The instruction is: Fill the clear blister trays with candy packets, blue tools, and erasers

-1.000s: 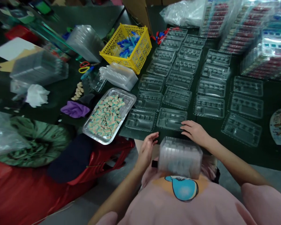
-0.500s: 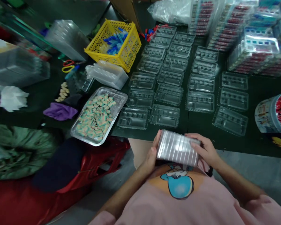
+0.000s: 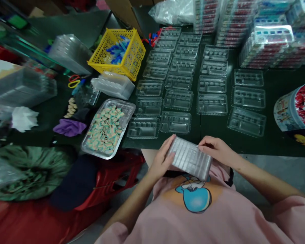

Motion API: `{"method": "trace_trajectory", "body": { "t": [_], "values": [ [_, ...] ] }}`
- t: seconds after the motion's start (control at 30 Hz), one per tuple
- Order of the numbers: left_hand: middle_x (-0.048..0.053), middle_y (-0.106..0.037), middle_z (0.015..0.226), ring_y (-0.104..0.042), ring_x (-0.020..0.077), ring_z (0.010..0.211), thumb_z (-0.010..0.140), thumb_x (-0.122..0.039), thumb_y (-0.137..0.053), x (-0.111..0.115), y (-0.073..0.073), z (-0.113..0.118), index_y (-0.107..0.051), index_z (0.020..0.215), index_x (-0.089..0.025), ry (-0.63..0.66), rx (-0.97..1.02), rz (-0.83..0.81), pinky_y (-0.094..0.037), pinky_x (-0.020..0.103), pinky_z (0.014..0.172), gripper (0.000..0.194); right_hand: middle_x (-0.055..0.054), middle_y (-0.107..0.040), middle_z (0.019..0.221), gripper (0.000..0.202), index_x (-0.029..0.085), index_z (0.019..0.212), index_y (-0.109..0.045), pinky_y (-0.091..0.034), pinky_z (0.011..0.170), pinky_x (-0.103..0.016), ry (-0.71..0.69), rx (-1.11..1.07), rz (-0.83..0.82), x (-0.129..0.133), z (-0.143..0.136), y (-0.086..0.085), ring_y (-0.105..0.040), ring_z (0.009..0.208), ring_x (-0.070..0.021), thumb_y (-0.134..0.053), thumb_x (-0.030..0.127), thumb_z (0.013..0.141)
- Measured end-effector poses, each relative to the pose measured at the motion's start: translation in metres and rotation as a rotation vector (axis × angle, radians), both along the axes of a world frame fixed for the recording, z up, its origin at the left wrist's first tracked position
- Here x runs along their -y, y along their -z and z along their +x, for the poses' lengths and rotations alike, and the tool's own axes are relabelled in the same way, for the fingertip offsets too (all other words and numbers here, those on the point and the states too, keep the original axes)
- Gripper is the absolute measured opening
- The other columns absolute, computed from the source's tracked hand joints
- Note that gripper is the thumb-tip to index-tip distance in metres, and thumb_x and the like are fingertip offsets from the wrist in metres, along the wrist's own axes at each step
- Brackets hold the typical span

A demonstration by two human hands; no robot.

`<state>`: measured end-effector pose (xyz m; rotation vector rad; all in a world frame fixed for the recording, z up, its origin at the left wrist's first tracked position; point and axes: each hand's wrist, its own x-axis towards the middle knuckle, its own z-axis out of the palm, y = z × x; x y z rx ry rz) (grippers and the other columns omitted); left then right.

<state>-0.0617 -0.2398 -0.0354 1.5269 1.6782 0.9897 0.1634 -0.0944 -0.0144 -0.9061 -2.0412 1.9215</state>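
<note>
In front of my shirt, at the table's near edge, I hold a stack of clear plastic trays, its ribbed side facing up. My left hand grips the stack's left end, thumb on top. At the upper right corner, the fingers of my right hand are bent together in a pinch on the stack's edge. Beyond my hands, single clear compartment trays lie in columns on the dark table. To the left, a metal tray holds many small beige and green pieces.
A yellow basket with blue items stands at the back left, near more stacked clear trays. Scissors and a purple cloth lie left. Filled packs are piled at back right; a tub of red packets stands right.
My right hand has shifted from lying over the stack's right end to pinching its upper corner. The stack has tilted slightly, its right end lower. The camera view has turned a little.
</note>
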Motion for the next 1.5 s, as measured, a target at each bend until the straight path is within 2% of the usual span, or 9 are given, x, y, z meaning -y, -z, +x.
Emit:
{"method": "trace_trajectory", "body": {
  "t": [0.07, 0.13, 0.23, 0.47, 0.77, 0.97, 1.2, 1.4, 1.5],
  "values": [
    [0.012, -0.042, 0.148, -0.034, 0.0284, 0.139, 0.091, -0.026, -0.05, 0.002, -0.011, 0.009, -0.035, 0.146, -0.026, 0.016, -0.215, 0.152, -0.031, 0.052, 0.112, 0.057, -0.002, -0.062, 0.08, 0.019, 0.017, 0.081, -0.068, -0.042, 0.067, -0.025, -0.08, 0.023, -0.043, -0.009, -0.003, -0.002, -0.056, 0.074, -0.0135, -0.059, 0.033, 0.086],
    [0.011, -0.049, 0.142, -0.036, 0.0291, 0.138, 0.088, -0.02, -0.055, 0.0, -0.025, 0.019, -0.043, 0.141, -0.024, 0.097, -0.386, 0.256, -0.034, 0.052, 0.11, 0.055, 0.0, -0.063, 0.075, 0.019, 0.017, 0.081, -0.068, -0.041, 0.064, -0.024, -0.138, 0.042, -0.185, -0.014, -0.006, -0.001, -0.054, 0.069, -0.0117, -0.06, 0.034, 0.084],
    [0.013, -0.058, 0.131, -0.045, 0.0288, 0.131, 0.087, -0.021, -0.058, -0.009, -0.035, 0.031, -0.051, 0.133, -0.017, 0.219, -0.522, 0.252, -0.041, 0.048, 0.106, 0.047, 0.002, -0.061, 0.068, 0.02, 0.015, 0.078, -0.068, -0.038, 0.06, -0.023, -0.156, 0.064, -0.405, -0.018, -0.011, 0.002, -0.05, 0.062, -0.009, -0.065, 0.035, 0.08],
    [0.015, -0.063, 0.122, -0.051, 0.0308, 0.123, 0.086, -0.025, -0.061, -0.017, -0.03, 0.034, -0.055, 0.125, -0.012, 0.256, -0.614, 0.306, -0.047, 0.048, 0.098, 0.042, 0.003, -0.055, 0.059, 0.027, 0.013, 0.069, -0.067, -0.031, 0.054, -0.021, -0.157, 0.116, -0.58, -0.027, -0.018, 0.0, -0.041, 0.056, -0.0061, -0.077, 0.038, 0.065],
    [0.016, -0.065, 0.12, -0.054, 0.0302, 0.12, 0.086, -0.023, -0.062, -0.019, -0.034, 0.035, -0.055, 0.123, -0.008, 0.281, -0.656, 0.348, -0.049, 0.047, 0.095, 0.041, 0.003, -0.055, 0.058, 0.02, 0.013, 0.066, -0.066, -0.03, 0.054, -0.022, -0.121, 0.153, -0.633, -0.027, -0.021, 0.002, -0.041, 0.055, -0.0062, -0.075, 0.031, 0.064],
    [0.015, -0.066, 0.117, -0.055, 0.0298, 0.116, 0.086, -0.021, -0.06, -0.02, -0.034, 0.035, -0.056, 0.122, -0.009, 0.287, -0.645, 0.342, -0.048, 0.047, 0.094, 0.038, 0.004, -0.052, 0.056, 0.015, 0.014, 0.066, -0.064, -0.028, 0.053, -0.023, -0.094, 0.122, -0.619, -0.024, -0.02, 0.003, -0.038, 0.053, -0.0062, -0.07, 0.028, 0.067],
    [0.016, -0.064, 0.116, -0.056, 0.0301, 0.112, 0.086, -0.022, -0.06, -0.024, -0.036, 0.036, -0.058, 0.119, -0.009, 0.279, -0.641, 0.301, -0.048, 0.048, 0.093, 0.036, 0.004, -0.051, 0.061, 0.022, 0.014, 0.069, -0.06, -0.029, 0.056, -0.023, -0.047, 0.078, -0.54, -0.018, -0.019, 0.005, -0.04, 0.057, -0.0074, -0.069, 0.034, 0.07],
    [0.015, -0.064, 0.11, -0.055, 0.0303, 0.114, 0.084, -0.021, -0.062, -0.017, -0.037, 0.037, -0.058, 0.118, -0.01, 0.294, -0.598, 0.307, -0.046, 0.049, 0.097, 0.036, 0.004, -0.047, 0.061, 0.032, 0.016, 0.071, -0.054, -0.029, 0.056, -0.024, 0.158, 0.051, -0.292, -0.057, -0.007, 0.008, -0.039, 0.057, -0.0084, -0.065, 0.046, 0.074],
    [0.015, -0.061, 0.118, -0.054, 0.0288, 0.117, 0.085, -0.026, -0.063, -0.017, -0.042, 0.028, -0.058, 0.119, -0.015, 0.29, -0.461, 0.275, -0.047, 0.048, 0.099, 0.036, 0.004, -0.047, 0.064, 0.031, 0.016, 0.073, -0.053, -0.03, 0.057, -0.024, 0.111, 0.056, -0.208, -0.075, 0.005, 0.006, -0.038, 0.059, -0.0086, -0.061, 0.045, 0.08]
  ]
}}
